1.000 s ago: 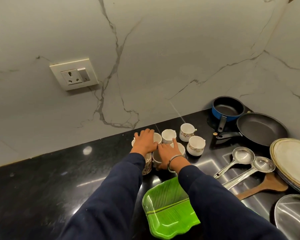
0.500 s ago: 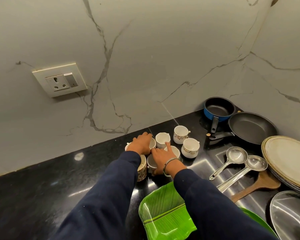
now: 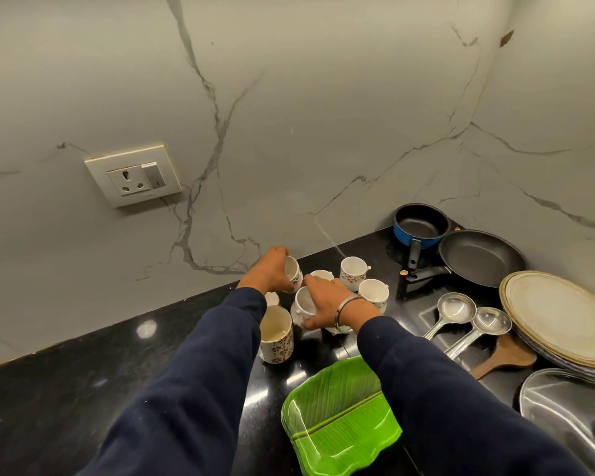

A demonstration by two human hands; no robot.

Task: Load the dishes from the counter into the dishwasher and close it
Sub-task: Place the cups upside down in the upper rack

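Several small white cups with a floral band stand grouped on the black counter (image 3: 66, 400) near the wall. My left hand (image 3: 270, 273) grips one cup (image 3: 294, 271), tilted and lifted off the counter. My right hand (image 3: 327, 302) grips another cup (image 3: 303, 304), also tilted. A taller cup (image 3: 276, 333) stands upright by my left sleeve. Two more cups (image 3: 352, 269) (image 3: 374, 292) stand upright to the right, and one (image 3: 322, 274) shows behind my right hand. The dishwasher is out of view.
A green leaf-shaped plate (image 3: 337, 420) lies in front. To the right are a blue saucepan (image 3: 419, 226), a black frying pan (image 3: 480, 257), two steel ladles (image 3: 455, 309), a wooden spatula (image 3: 505, 355), stacked round plates (image 3: 560, 319) and a steel plate (image 3: 571, 410). A wall socket (image 3: 133, 175) sits upper left.
Both hands, which rested on the cups, have closed round one cup each and tilted them up off the counter. The tall cup by my left sleeve is now uncovered.
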